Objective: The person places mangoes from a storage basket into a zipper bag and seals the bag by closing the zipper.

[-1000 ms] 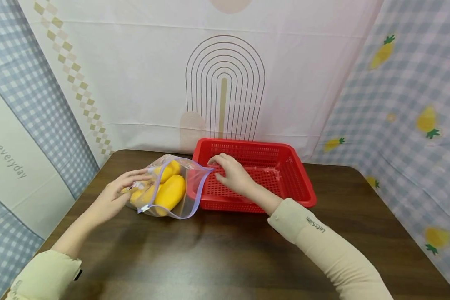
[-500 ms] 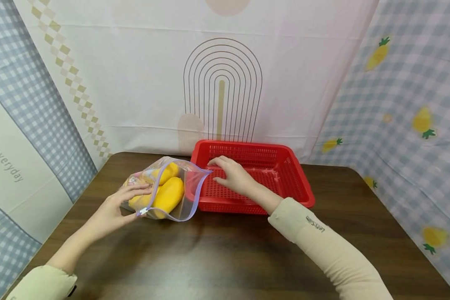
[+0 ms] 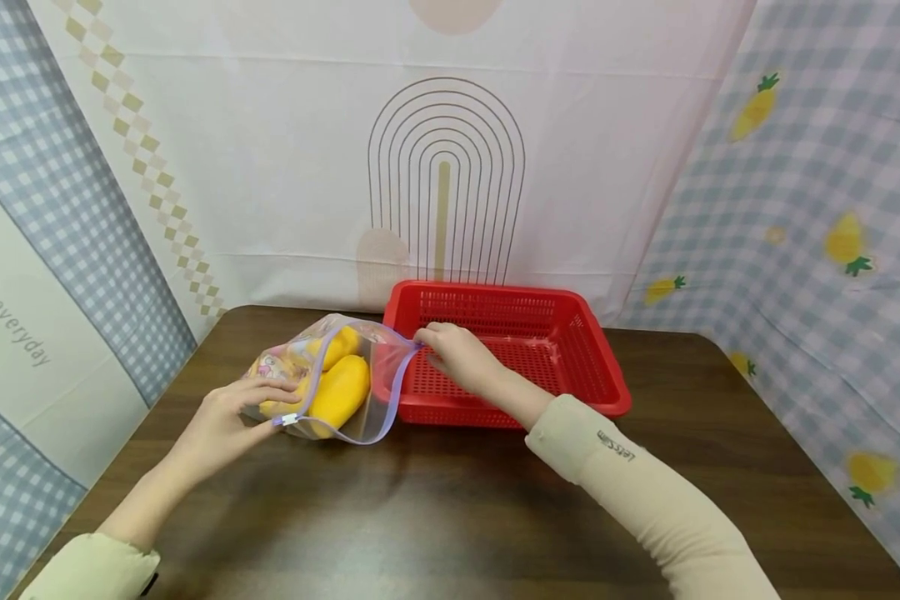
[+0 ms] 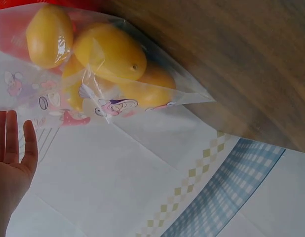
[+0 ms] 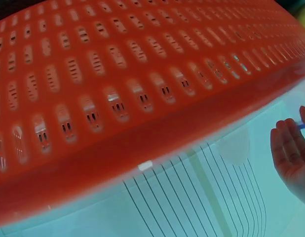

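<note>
A clear zip bag (image 3: 378, 417) with a purple zip edge and cartoon prints stands on the table at the left, its mouth open toward the right. Inside lie several yellow mangoes (image 3: 341, 392), also seen through the plastic in the left wrist view as mangoes (image 4: 110, 52). My left hand (image 3: 228, 417) holds the near side of the mouth, thumb at the white slider (image 3: 289, 419) and fingers along the bag's side. My right hand (image 3: 461, 358) pinches the far right corner of the zip edge, over the basket. In the right wrist view a bit of purple edge shows by the thumb of that hand (image 5: 293, 153).
A red slotted plastic basket (image 3: 607, 367) stands right of the bag, and the bag's mouth overlaps its left end. Both are on a dark wooden table (image 3: 450, 517). A printed cloth (image 3: 285, 150) hangs behind, with checked cloth (image 3: 795, 208) at the sides.
My left hand has come down to the slider and taken the bag's edge there. My right hand, loosely spread over the basket before, now pinches the zip corner.
</note>
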Available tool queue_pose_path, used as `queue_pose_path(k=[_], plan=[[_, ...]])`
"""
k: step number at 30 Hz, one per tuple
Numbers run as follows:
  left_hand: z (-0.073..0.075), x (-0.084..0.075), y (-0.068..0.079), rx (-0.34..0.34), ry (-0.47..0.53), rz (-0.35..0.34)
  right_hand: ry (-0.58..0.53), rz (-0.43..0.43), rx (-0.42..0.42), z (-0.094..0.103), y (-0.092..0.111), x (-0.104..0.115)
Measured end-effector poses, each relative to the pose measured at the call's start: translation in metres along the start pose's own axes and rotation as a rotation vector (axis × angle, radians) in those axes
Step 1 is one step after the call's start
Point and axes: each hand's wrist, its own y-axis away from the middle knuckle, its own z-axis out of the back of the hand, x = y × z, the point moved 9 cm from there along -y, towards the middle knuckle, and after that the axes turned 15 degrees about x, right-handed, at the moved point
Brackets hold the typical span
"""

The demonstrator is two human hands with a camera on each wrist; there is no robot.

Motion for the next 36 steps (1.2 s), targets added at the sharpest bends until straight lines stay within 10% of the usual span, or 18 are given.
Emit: queue_pose_path(k=[11,18,24,31,36], plan=[[0.03,-0.001,-0.001,-0.095,0.046,-0.018,0.036,0.032,-0.081,0.028,-0.009,0.006],[0.061,0.027,-0.001,-0.189,0.135,0.123,-0.006,0.006,-0.108,0.05,-0.016,0.004],[0.08,0.055,-0.001,-0.348,0.336,0.275,-0.106,-0.025,-0.169,0.063,-0.02,-0.006],[0.081,0.07,-0.001,-0.568,0.844,0.214,-0.194,-0.031,-0.238,0.069,-0.024,-0.012],[0.092,0.074,-0.005,-0.705,0.966,0.222,-0.306,-0.059,-0.288,0.073,-0.025,-0.02]])
